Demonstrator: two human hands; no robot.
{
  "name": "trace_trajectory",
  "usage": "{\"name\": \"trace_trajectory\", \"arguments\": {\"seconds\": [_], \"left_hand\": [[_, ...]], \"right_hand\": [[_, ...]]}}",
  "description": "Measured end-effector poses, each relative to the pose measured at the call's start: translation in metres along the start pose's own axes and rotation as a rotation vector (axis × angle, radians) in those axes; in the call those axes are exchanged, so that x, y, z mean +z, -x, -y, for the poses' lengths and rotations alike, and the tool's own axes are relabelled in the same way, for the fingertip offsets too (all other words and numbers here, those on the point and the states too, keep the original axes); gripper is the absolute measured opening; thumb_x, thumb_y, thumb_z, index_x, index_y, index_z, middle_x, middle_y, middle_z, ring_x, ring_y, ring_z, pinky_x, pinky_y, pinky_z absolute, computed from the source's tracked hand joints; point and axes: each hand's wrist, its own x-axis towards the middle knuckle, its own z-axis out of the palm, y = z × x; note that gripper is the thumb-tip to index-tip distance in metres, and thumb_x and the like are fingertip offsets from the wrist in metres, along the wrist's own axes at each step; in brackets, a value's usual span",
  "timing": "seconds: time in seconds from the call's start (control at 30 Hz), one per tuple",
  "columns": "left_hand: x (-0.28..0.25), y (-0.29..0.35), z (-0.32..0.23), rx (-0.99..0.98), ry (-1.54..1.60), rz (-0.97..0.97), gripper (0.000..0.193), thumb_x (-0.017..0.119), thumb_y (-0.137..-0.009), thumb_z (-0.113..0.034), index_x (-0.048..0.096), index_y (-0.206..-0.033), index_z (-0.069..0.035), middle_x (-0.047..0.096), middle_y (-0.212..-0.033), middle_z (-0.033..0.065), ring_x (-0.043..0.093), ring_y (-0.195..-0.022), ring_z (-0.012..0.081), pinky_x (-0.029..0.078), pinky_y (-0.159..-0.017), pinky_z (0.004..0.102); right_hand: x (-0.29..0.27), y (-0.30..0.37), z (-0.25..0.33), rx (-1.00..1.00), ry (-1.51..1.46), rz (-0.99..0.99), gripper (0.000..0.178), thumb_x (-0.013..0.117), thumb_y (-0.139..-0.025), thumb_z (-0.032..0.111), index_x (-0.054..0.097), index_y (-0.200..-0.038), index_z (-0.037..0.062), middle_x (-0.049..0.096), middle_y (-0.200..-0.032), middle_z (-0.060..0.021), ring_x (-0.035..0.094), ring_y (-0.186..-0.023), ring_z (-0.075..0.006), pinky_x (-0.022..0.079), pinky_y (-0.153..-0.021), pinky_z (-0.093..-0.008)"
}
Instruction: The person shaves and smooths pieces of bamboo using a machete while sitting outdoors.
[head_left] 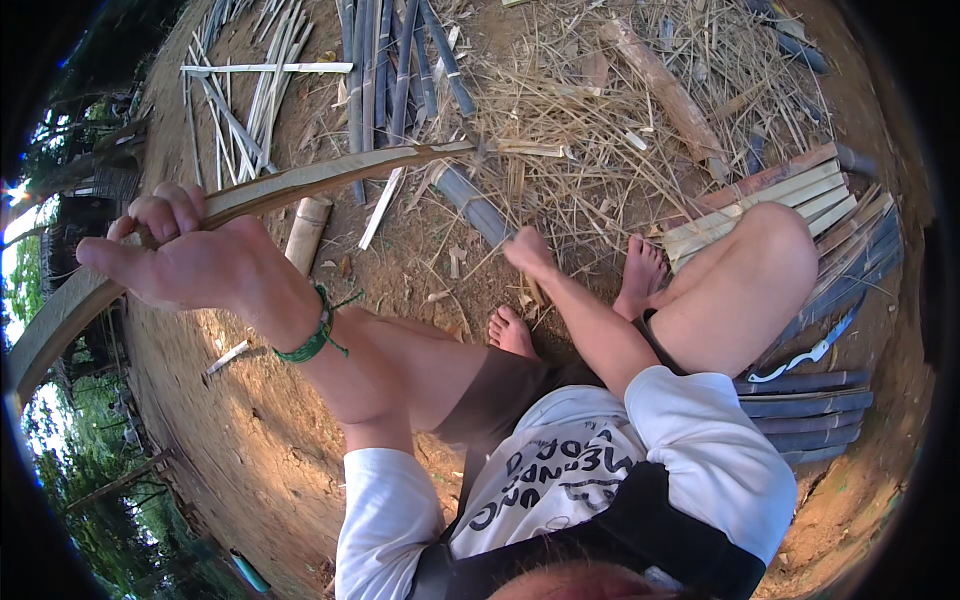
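Note:
My left hand, raised at the left, is closed around a long curved strip of split bamboo. The strip runs from the left rim of the view past my fingers to a tip above the ground near the middle; the tip is slightly blurred. In front of my feet, my right hand is a fist, low over the ground. A dark grey length, perhaps bamboo, meets the fist from the far left. Below the fist a brown stick-like end shows. What the fingers grip is hidden.
Dark bamboo strips and thin pale strips lie ahead. A log rests among straw-like shavings. Pale slats, a curved white-handled tool and dark slats lie right. A short bamboo piece lies left.

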Motion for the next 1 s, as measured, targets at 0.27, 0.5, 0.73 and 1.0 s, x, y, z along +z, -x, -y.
{"name": "trace_trajectory", "arguments": {"seconds": [0.27, 0.5, 0.73, 1.0], "left_hand": [[-0.012, -0.006, 0.009, 0.038, -0.005, 0.077, 0.041, 0.051, -0.100, -0.048, 0.037, -0.086, -0.011, 0.033, -0.061, -0.0025, 0.032, -0.051, 0.0088, 0.027, -0.048, 0.0225], [-0.012, -0.013, 0.006, 0.016, -0.095, -0.004, 0.044, 0.046, -0.102, -0.051, 0.037, -0.084, -0.012, 0.030, -0.060, -0.0031, 0.029, -0.051, 0.0091, 0.027, -0.051, 0.0244], [-0.025, -0.019, 0.011, 0.035, -0.114, -0.019, 0.044, 0.044, -0.103, -0.048, 0.036, -0.080, -0.011, 0.029, -0.059, -0.0031, 0.029, -0.051, 0.0093, 0.027, -0.049, 0.0264], [-0.019, -0.005, 0.006, 0.039, -0.072, 0.053, 0.044, 0.050, -0.100, -0.049, 0.038, -0.083, -0.011, 0.032, -0.060, -0.0015, 0.031, -0.051, 0.0099, 0.028, -0.050, 0.0250]], "right_hand": [[-0.006, 0.052, 0.092, -0.412, -0.254, -0.033, 0.028, 0.064, -0.082, 0.020, 0.066, -0.088, -0.0073, 0.065, -0.067, -0.0245, 0.068, -0.064, -0.0362, 0.053, -0.061, -0.0425], [-0.013, 0.045, 0.081, -0.534, -0.092, -0.200, 0.023, 0.062, -0.084, 0.018, 0.063, -0.081, -0.0047, 0.063, -0.062, -0.0201, 0.067, -0.058, -0.0343, 0.049, -0.054, -0.0426], [-0.021, 0.092, 0.128, -0.555, -0.157, -0.049, 0.025, 0.061, -0.084, 0.016, 0.065, -0.080, -0.0088, 0.065, -0.065, -0.0256, 0.069, -0.060, -0.0368, 0.053, -0.056, -0.0448], [-0.008, 0.027, 0.025, -0.191, 0.095, -0.044, 0.036, 0.067, -0.083, 0.028, 0.068, -0.078, -0.0078, 0.066, -0.064, -0.0217, 0.068, -0.061, -0.0308, 0.050, -0.055, -0.0421]]}}
